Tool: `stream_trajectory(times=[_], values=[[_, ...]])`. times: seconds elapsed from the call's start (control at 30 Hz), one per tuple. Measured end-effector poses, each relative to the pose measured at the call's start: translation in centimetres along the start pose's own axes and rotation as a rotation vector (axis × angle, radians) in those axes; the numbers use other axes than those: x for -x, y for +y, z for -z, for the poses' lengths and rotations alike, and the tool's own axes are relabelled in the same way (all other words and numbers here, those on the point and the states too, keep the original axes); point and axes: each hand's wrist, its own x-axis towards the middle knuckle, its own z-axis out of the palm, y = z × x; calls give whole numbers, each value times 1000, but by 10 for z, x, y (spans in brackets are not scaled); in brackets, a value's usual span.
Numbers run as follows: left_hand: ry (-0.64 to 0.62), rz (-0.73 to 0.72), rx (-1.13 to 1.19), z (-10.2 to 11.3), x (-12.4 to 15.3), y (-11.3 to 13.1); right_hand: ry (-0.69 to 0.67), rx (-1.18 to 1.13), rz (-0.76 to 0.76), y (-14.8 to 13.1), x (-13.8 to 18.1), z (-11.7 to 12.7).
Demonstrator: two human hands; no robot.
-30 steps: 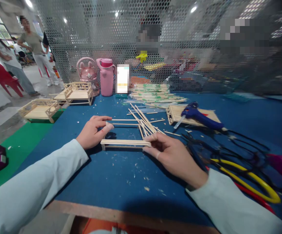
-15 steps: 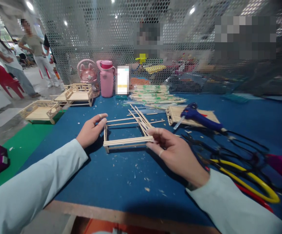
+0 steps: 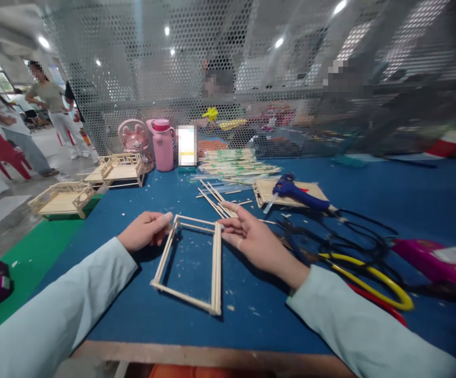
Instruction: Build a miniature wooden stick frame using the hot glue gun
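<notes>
A rectangular frame of thin wooden sticks (image 3: 215, 268) lies flat on the blue mat, its long sides running away from me. My left hand (image 3: 143, 230) pinches the frame's far left corner with closed fingers. My right hand (image 3: 247, 237) grips the far right corner between thumb and fingers. Loose wooden sticks (image 3: 214, 197) lie just beyond the frame.
A blue glue gun (image 3: 296, 192) rests on a wooden panel (image 3: 265, 190) to the right, with black cables, yellow and red tools (image 3: 373, 273) beside it. Small wooden bed models (image 3: 121, 169) stand at the left, pink bottle (image 3: 163, 144) and stick bundles (image 3: 233, 161) at the back. Mesh screen behind.
The frame stood upright on its legs between my hands; now it has been turned and laid flat with its length toward me. Both hands moved to its far corners.
</notes>
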Motion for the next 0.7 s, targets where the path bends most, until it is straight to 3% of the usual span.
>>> stream_trajectory(times=[0.1, 0.2, 0.33, 0.43, 0.7], values=[[122, -84, 104, -5, -5, -7, 57, -44, -35, -2, -5, 1], [157, -97, 181, -10, -12, -9, 129, -41, -150, -11, -12, 4], [92, -90, 138, -15, -19, -4, -59, -65, -419, -28, -26, 7], [76, -113, 49, -16, -21, -3, -210, -15, -514, -37, -37, 7], [77, -126, 18, -17, -22, -5, -294, 93, -646, -48, -48, 12]])
